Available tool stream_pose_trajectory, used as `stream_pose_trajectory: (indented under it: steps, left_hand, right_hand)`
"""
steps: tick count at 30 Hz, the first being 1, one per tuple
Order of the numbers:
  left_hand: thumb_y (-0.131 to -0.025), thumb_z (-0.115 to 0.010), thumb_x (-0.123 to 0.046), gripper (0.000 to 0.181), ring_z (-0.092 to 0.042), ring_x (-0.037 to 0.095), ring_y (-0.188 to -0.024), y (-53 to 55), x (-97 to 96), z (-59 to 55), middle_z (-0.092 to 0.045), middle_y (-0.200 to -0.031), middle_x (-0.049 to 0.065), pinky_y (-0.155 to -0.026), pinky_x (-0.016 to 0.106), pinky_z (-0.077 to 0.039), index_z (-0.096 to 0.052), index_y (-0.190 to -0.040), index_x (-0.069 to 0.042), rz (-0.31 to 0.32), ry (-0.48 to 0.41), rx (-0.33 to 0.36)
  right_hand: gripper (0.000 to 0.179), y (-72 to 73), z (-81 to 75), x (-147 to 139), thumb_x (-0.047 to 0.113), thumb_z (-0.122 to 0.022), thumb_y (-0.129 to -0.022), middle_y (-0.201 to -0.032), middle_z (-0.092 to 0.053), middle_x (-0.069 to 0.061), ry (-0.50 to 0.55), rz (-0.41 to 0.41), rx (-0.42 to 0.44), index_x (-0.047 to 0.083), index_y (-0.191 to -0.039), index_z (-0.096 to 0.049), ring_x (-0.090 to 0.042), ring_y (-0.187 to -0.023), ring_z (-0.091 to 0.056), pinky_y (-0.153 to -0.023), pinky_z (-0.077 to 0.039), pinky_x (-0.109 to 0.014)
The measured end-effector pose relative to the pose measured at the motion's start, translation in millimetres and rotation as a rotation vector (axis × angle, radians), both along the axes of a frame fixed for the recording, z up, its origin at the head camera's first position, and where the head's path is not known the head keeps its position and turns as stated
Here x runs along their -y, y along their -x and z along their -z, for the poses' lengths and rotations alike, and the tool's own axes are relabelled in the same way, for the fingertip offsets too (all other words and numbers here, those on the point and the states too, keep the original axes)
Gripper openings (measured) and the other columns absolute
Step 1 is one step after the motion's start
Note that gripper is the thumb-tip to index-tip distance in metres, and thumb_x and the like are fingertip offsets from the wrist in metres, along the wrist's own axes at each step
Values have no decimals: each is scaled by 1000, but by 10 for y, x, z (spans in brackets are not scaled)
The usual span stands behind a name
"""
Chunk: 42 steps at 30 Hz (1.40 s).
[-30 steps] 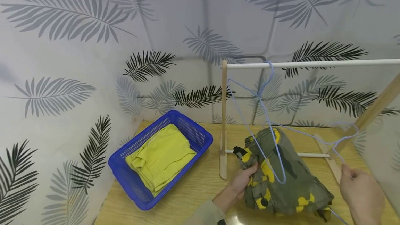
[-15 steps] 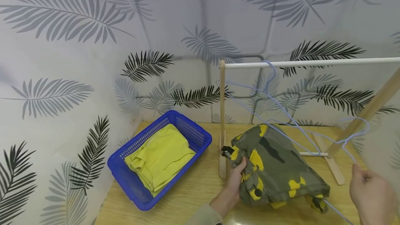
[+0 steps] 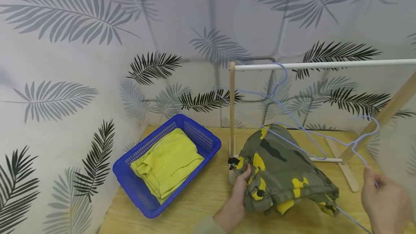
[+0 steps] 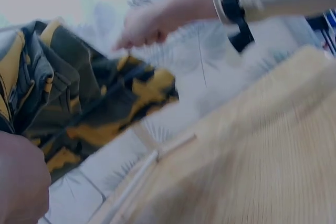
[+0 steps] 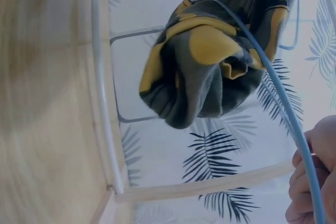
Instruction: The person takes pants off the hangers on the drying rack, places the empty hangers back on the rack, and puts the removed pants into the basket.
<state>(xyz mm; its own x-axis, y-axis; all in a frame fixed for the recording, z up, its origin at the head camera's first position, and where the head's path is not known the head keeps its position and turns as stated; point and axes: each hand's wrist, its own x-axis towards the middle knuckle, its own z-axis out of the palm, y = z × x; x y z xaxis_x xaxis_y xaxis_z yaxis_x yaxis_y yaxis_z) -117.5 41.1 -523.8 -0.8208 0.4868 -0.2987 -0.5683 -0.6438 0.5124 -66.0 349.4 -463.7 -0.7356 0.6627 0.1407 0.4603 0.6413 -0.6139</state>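
Note:
In the head view my left hand (image 3: 234, 203) grips the left edge of a folded camouflage garment (image 3: 279, 165) in grey-green, black and yellow, with a dark button near that edge. A light blue wire clothes hanger (image 3: 352, 145) runs through the garment. My right hand (image 3: 386, 198) pinches this hanger's wire by the lower right side, its hook pointing away to the upper right. The right wrist view shows the hanger's wire (image 5: 273, 74) entering the fabric (image 5: 212, 45). Held up off the table, the garment (image 4: 94, 114) droops in the left wrist view.
A wooden rack with a white rail (image 3: 325, 65) stands behind the garment. From its rail a second blue hanger (image 3: 286, 77) hangs, passing in front of the garment. On the wooden table (image 3: 201, 198), a blue basket (image 3: 136, 194) at left holds folded yellow cloth (image 3: 172, 161).
Both hands have shifted: the left slightly left with the garment's edge, the right rightward with the hanger. The garment spreads wider along the wire. The second hanger has swung and turned on the rail.

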Motion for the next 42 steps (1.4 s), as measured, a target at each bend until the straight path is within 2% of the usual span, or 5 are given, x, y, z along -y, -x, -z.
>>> stream_pose_trajectory:
  steps: [16,21,24,36,42]
  left_hand:
    - [-114,-35,-45,36,-63,-1,-114,-179,74,-327,-67,-119,-16,-108,15,-47,-55,-131,-21,-24,-50,51]
    - [-114,-34,-45,42,-62,-1,-119,-182,97,-374,-67,-124,-15,-117,18,-43,-49,-141,-18,-46,0,60]
    - [-115,-32,-42,43,-63,0,-119,-173,92,-383,-67,-125,-13,-118,18,-42,-46,-145,-15,-77,-34,69]
    - [-116,-27,-38,47,-64,7,-127,-186,-37,-603,-66,-134,-5,-122,22,-42,-42,-151,-11,-156,-220,123]
    - [-115,-27,-40,43,-66,5,-122,-185,-102,-674,-70,-128,-7,-116,21,-47,-52,-139,-15,-146,-261,117]
  right_hand:
    - [50,7,210,-8,35,-53,-103,-86,-71,-37,-162,-28,-324,-10,-94,-73,-61,-68,-61,-48,-27,-27]
    - [48,0,274,12,33,-58,-100,-77,-70,-36,-218,-49,-415,-11,-87,-72,24,-50,-33,-46,-20,-14]
    - [47,-4,293,36,33,-60,-100,-82,-72,-35,-203,-45,-425,-11,-88,-73,38,-63,-15,-48,-20,-11]
    - [60,-142,136,196,44,-43,-111,-74,-75,-16,113,-115,40,-8,-107,-73,-1,-50,-46,-49,-39,-21]
    - [73,-176,142,377,52,-30,-112,-140,-62,-35,440,-210,197,-9,-135,-61,-43,-106,-70,-89,-61,-52]
